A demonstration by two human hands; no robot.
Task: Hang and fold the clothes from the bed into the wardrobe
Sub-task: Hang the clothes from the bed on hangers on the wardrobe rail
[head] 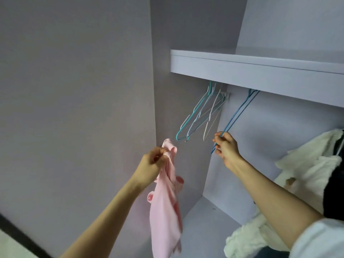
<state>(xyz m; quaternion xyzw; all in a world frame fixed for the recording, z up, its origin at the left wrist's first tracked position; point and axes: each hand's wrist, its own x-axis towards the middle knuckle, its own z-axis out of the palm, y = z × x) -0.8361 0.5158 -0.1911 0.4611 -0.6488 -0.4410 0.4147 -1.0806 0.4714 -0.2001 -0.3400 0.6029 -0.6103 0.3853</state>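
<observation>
My left hand (151, 165) grips the top of a small pink garment (164, 205), which hangs down in front of the open wardrobe. My right hand (226, 146) pinches the lower end of a blue wire hanger (240, 112). That hanger's hook is still up under the wardrobe shelf (260, 75), where the rail is hidden. To its left, several empty teal, pale blue and white hangers (199, 114) dangle from the same spot.
White fluffy garments (312, 164) and a dark one (333, 194) hang at the right of the wardrobe. More white fabric (247, 237) lies on the wardrobe floor (202, 224). The wardrobe's side panel (74, 108) fills the left.
</observation>
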